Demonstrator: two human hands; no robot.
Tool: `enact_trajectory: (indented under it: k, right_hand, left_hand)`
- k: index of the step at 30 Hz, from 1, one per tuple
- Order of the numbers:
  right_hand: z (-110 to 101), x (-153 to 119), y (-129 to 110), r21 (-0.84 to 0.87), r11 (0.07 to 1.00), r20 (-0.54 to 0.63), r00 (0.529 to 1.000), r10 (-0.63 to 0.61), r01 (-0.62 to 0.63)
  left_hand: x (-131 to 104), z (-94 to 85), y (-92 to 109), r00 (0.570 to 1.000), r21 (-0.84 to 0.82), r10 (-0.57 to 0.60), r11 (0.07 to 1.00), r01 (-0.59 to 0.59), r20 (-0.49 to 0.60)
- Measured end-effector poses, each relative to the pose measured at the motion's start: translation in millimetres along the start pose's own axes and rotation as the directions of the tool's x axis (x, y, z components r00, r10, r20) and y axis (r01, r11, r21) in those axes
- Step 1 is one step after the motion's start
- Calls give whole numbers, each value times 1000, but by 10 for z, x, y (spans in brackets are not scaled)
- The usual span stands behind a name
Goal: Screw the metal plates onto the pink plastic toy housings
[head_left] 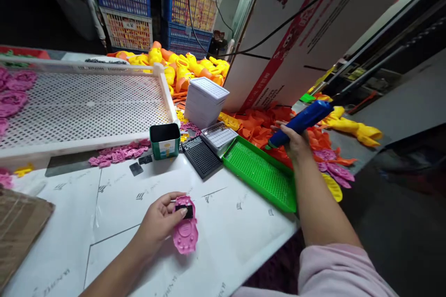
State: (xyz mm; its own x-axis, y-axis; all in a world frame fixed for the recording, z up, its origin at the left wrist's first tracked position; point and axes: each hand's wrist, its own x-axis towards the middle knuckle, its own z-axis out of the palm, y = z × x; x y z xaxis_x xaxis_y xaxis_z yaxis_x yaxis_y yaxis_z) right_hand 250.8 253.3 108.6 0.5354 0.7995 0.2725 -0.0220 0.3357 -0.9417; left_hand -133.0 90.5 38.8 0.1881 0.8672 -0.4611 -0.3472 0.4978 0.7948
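Our left hand (158,222) pins a pink plastic toy part (185,232) flat on the white table (240,236), near its front edge; fingertips pinch a small black piece (186,212) against the part's top end. Our right hand (296,141) is closed around a blue electric screwdriver (301,121), tip pointing down-left, just above the green tray (261,171). Left of that tray: a black tray (202,158), a stack of white trays (205,101) and a green tin (165,140). Orange parts (261,125) are heaped behind; a perforated white crate (83,106) sits far left.
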Motion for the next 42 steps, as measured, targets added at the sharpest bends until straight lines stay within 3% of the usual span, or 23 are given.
enact_trajectory:
  k: [4, 7, 9, 12, 17, 26, 42]
  right_hand:
    - [325, -3, -256, 124, 974, -111, 978, -174, 187]
    - [711, -163, -410, 310, 926, -9, 975, -222, 214]
    - [1030, -324, -405, 386, 916, 123, 978, -169, 110]
    - [1507, -570, -241, 424, 904, 310, 947, -86, -57]
    - [1994, -818, 87, 438, 885, 445, 893, -60, -159]
    - [2090, -895, 294, 414, 883, 502, 865, -18, -222]
    - [2103, -917, 390, 388, 905, 497, 867, -45, -176]
  left_hand:
    - [-54, 121, 61, 996, 32, 25, 999, -22, -83]
    - [-46, 278, 153, 994, 51, 26, 998, -21, -103]
    - [43, 367, 220, 994, 70, 30, 997, -23, -103]
    - [282, 433, 297, 996, 96, 10, 995, -2, -90]
    - [565, 412, 341, 992, 106, 36, 994, -23, -120]
    - [500, 345, 342, 993, 69, 42, 997, -34, -111]
    - [532, 329, 348, 998, 4, -29, 1000, 29, -62]
